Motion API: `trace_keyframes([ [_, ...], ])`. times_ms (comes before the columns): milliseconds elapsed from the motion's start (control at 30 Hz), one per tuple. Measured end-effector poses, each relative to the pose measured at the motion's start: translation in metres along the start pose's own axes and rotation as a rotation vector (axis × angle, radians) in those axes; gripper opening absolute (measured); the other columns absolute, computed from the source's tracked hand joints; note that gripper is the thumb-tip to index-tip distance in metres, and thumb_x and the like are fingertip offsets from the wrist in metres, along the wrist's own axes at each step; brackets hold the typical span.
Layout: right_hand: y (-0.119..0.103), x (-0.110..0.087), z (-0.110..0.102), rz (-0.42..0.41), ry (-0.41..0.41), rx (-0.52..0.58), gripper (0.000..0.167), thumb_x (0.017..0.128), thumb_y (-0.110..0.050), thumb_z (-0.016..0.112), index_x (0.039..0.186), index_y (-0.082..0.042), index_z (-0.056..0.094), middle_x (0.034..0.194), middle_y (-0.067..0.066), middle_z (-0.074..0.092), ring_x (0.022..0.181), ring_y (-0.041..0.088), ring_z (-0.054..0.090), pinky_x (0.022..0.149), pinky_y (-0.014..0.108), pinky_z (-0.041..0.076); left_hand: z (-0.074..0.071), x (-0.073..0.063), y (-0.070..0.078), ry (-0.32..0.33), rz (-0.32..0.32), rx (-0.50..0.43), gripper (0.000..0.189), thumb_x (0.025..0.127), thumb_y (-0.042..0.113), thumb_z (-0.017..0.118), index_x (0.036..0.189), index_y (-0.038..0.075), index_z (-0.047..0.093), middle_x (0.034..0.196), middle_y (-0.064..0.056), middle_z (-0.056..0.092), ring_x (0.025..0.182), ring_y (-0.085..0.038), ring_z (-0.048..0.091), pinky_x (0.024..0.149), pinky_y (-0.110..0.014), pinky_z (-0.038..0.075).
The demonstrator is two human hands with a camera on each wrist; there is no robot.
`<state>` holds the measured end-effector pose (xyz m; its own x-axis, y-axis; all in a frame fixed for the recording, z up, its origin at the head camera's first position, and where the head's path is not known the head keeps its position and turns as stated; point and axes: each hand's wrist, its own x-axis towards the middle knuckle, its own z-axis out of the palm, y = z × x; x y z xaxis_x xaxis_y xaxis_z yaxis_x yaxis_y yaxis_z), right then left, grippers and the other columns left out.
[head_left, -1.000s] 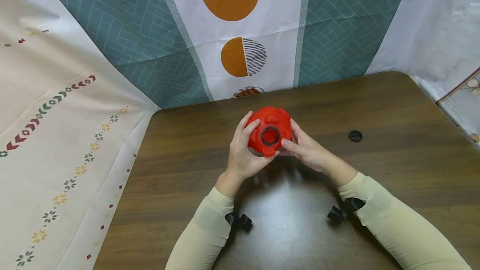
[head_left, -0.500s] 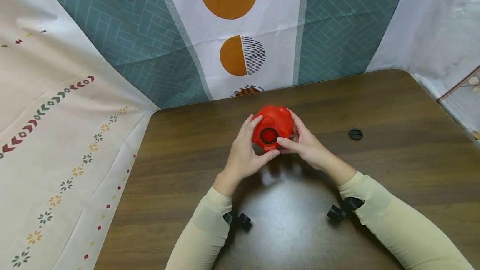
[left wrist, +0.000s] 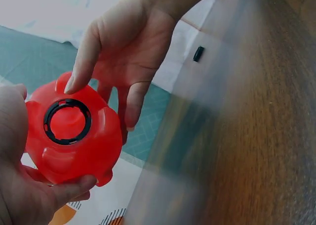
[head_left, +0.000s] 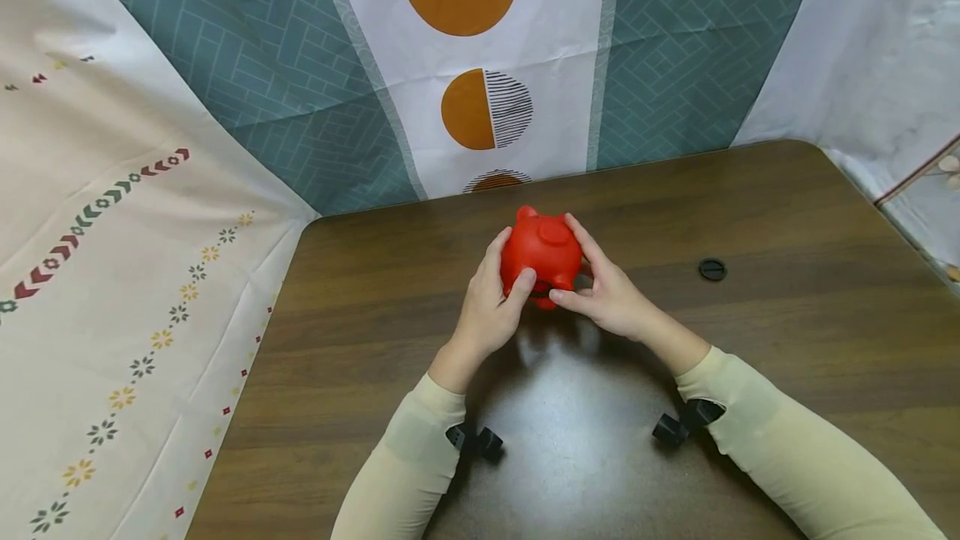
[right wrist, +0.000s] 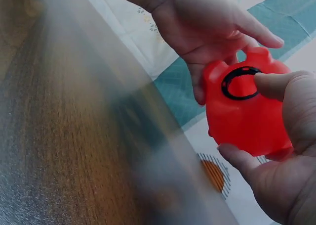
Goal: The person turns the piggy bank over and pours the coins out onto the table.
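Observation:
A red plastic piggy bank (head_left: 543, 248) is held up over the table between both hands. My left hand (head_left: 483, 307) grips its left side, with the thumb near the front underside. On the opposite side my right hand (head_left: 615, 300) holds it, its thumb by the rim of the opening. In the left wrist view the belly of the piggy bank (left wrist: 81, 158) shows several stubby feet and a round hole edged by a black ring (left wrist: 67, 121). A black round plug (head_left: 712, 269) lies on the table to the right, apart from both hands.
The brown wooden table (head_left: 360, 332) extends around and below the hands. Behind it hangs a patterned cloth (head_left: 660, 65), and a cream cloth (head_left: 135, 290) borders the left side. Small black wrist devices (head_left: 491, 444) are strapped to both forearms.
The piggy bank has tipped in the hands, so its rounded body now faces up and the ringed hole has swung down toward the person. The left thumb has moved up onto it.

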<state>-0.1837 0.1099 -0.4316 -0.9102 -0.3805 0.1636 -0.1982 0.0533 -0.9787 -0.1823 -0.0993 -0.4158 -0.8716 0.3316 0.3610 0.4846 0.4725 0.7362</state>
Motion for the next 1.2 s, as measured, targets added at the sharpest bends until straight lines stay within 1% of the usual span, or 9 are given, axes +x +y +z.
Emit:
trace_keyframes([
  [100,-0.001,-0.001,0.001,-0.029,-0.028,0.025,0.1,0.085,-0.001,0.07,0.154,-0.033,0.006,0.156,0.004,0.02,0.132,0.036,0.036,0.079,0.038,0.056,0.001,0.0,0.0,-0.009,-0.016,-0.009,0.067,0.096,0.05,0.045,0.151,0.018,0.022,0.138,-0.004,0.046,0.118,-0.017,0.049,0.095,-0.039,0.048],
  [267,-0.005,-0.001,0.001,-0.049,-0.039,0.023,0.102,0.084,0.004,0.069,0.156,-0.022,0.002,0.158,0.007,0.015,0.133,0.039,0.033,0.08,0.036,0.056,0.001,0.0,0.0,-0.02,-0.04,0.004,0.069,0.095,0.05,0.048,0.151,0.019,0.022,0.14,-0.003,0.044,0.119,-0.018,0.049,0.094,-0.04,0.049],
  [367,-0.007,-0.002,0.0,-0.035,-0.037,0.013,0.102,0.084,0.0,0.07,0.155,-0.025,0.001,0.159,0.0,0.012,0.137,0.035,0.03,0.083,0.038,0.055,0.001,0.0,0.0,-0.031,-0.044,0.012,0.07,0.094,0.049,0.051,0.151,0.021,0.022,0.141,-0.003,0.044,0.118,-0.018,0.049,0.093,-0.039,0.049],
  [467,-0.006,-0.003,-0.003,-0.025,-0.034,-0.003,0.097,0.087,-0.008,0.069,0.155,-0.03,0.002,0.159,-0.005,0.011,0.139,0.03,0.026,0.093,0.043,0.05,0.001,0.0,0.0,-0.039,-0.041,0.017,0.071,0.093,0.047,0.053,0.151,0.022,0.022,0.142,-0.001,0.043,0.12,-0.017,0.048,0.094,-0.039,0.049],
  [533,-0.007,-0.004,-0.004,-0.022,-0.034,0.005,0.092,0.089,-0.011,0.067,0.155,-0.03,0.005,0.158,-0.005,0.013,0.139,0.03,0.026,0.096,0.047,0.047,0.001,0.0,0.001,-0.046,-0.036,0.019,0.071,0.092,0.046,0.054,0.151,0.023,0.022,0.143,0.0,0.041,0.121,-0.017,0.047,0.094,-0.039,0.049],
  [600,-0.008,-0.004,-0.005,-0.023,-0.032,0.008,0.088,0.09,-0.012,0.065,0.155,-0.029,0.008,0.158,-0.003,0.016,0.138,0.03,0.027,0.098,0.047,0.045,0.001,0.0,0.001,-0.055,-0.03,0.021,0.072,0.092,0.046,0.055,0.152,0.023,0.021,0.144,0.001,0.039,0.122,-0.016,0.045,0.095,-0.039,0.048],
  [833,-0.011,-0.004,-0.004,-0.008,-0.035,0.045,0.084,0.091,-0.011,0.065,0.154,-0.031,0.014,0.155,0.0,0.023,0.134,0.03,0.034,0.089,0.033,0.052,0.0,0.001,0.003,-0.057,-0.017,0.008,0.071,0.092,0.044,0.056,0.15,0.023,0.022,0.144,0.0,0.038,0.121,-0.016,0.045,0.094,-0.039,0.048],
  [1067,-0.01,-0.003,-0.001,-0.005,-0.043,-0.004,0.085,0.089,-0.013,0.068,0.154,-0.03,0.015,0.154,0.003,0.026,0.132,0.03,0.037,0.085,0.034,0.054,0.0,0.0,0.004,-0.059,-0.046,-0.007,0.07,0.092,0.048,0.052,0.149,0.022,0.022,0.142,-0.002,0.039,0.12,-0.017,0.047,0.094,-0.038,0.048],
  [1200,-0.009,-0.003,-0.001,-0.022,-0.04,-0.099,0.087,0.087,-0.013,0.072,0.154,-0.027,0.019,0.153,0.004,0.028,0.131,0.029,0.038,0.085,0.036,0.054,0.002,0.0,0.003,-0.058,-0.057,0.002,0.069,0.092,0.048,0.053,0.149,0.022,0.024,0.144,-0.001,0.038,0.119,-0.017,0.047,0.094,-0.038,0.049],
])
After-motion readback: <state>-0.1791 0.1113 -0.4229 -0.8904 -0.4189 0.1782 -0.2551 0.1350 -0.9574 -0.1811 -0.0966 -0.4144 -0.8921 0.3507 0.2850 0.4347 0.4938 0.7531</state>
